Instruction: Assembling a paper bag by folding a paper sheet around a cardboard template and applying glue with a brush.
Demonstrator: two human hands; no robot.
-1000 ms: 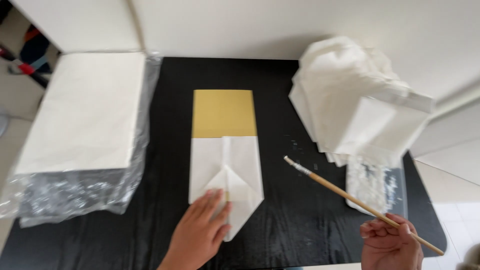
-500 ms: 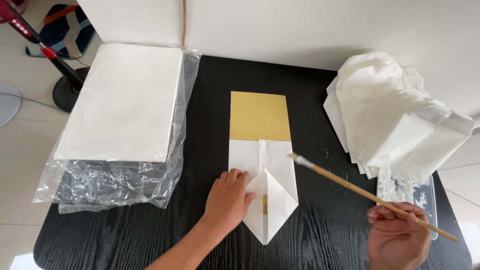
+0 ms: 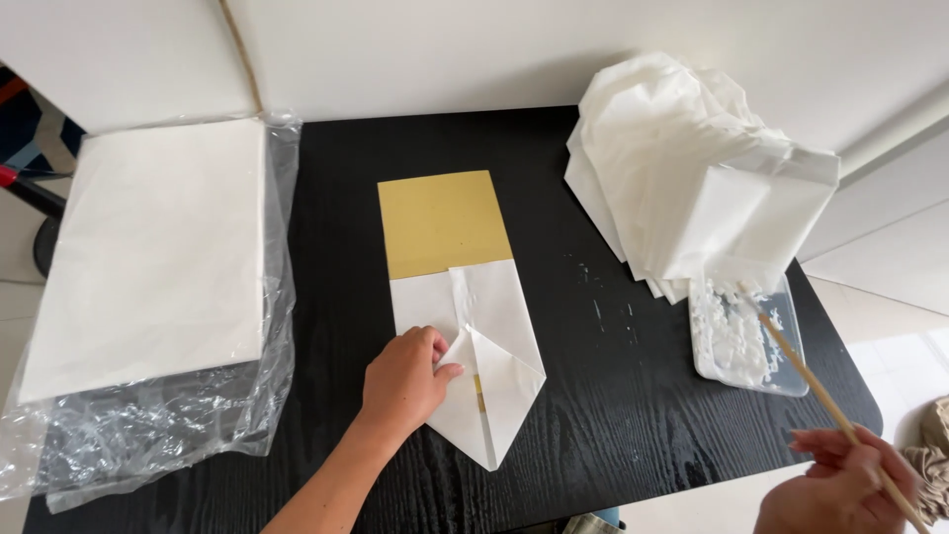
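left hand (image 3: 403, 381): pressed flat, fingers together, on the white folded sheet (image 3: 474, 371); thumb lifting one flap, seemingly to hold the fold open while the rest stays pinned.
right hand (image 3: 840, 489): closed round the end of a thin wooden brush (image 3: 791, 361), gripped like a pencil, low at the right edge.
brush tip: dipped in the clear plastic tray (image 3: 743, 336) of white paste, apparently loading up.
white folded sheet: middle of the black table (image 3: 326, 158), pointed end toward the body, lying over a yellow-brown card (image 3: 443, 222) that shows above it; card likely a template.
tray: just right of the sheet, within easy reach.
finished pile: loose heap of white paper bags (image 3: 692, 168), far right, overlapping the tray's far edge.
stock: flat stack of white sheets (image 3: 153, 252) in crinkled clear wrap, far left; no label visible.
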